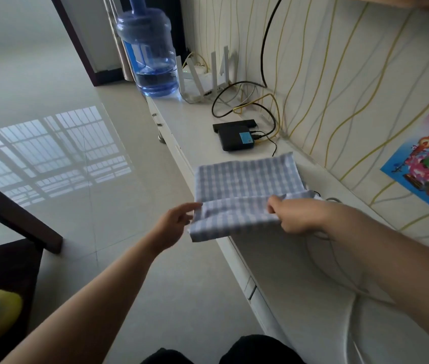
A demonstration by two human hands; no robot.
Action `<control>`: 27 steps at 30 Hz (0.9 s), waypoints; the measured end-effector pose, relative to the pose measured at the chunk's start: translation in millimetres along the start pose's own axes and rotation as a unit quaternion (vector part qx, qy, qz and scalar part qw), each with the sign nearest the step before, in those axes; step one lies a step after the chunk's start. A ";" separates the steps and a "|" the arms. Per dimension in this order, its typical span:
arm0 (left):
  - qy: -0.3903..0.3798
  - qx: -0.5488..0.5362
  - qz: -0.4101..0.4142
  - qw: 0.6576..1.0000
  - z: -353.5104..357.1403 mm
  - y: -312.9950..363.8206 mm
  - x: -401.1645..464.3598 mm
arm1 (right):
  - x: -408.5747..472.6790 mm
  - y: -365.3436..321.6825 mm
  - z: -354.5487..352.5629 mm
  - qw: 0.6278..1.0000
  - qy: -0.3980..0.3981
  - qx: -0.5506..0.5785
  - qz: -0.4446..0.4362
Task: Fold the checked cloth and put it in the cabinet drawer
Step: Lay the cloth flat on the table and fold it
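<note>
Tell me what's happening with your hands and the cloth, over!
Right hand grips checked cloth, fingers curled over near fold. Left hand open, fingertips at cloth's left edge. Cloth part-folded on cabinet top. Black box behind, clear.

I see soft matt woven checked cloth [247, 179] on a smooth white cabinet top [189, 122]; glossy tiled floor [77, 143] left of it.

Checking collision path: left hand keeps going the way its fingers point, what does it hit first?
The checked cloth: the left hand points right, fingertips already at its near-left edge. Depth is unclear.
</note>
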State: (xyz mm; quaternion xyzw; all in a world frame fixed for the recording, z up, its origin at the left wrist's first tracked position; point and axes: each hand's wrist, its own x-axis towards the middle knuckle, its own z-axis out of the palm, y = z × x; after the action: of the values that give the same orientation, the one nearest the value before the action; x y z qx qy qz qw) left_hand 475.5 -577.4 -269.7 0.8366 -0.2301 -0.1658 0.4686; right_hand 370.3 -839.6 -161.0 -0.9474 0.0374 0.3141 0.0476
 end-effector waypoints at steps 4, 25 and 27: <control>-0.081 0.097 0.037 0.991 11.2 -4.0 -26.9 | -16.2 5.3 -38.6 0.996 -0.085 -0.009 -0.022; 0.175 -0.367 -0.268 0.873 37.6 23.1 63.6 | 79.3 6.4 40.3 0.986 0.111 0.095 0.075; 0.184 -0.325 -0.252 0.893 33.3 24.4 78.0 | 80.5 13.1 44.4 0.983 0.124 0.118 0.063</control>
State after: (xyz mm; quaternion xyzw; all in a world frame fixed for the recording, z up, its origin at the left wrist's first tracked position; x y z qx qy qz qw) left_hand 519.0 -654.2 -270.4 0.6833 0.1457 -0.1869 0.6906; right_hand 407.1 -850.9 -245.5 -0.9625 0.1393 0.1900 0.1344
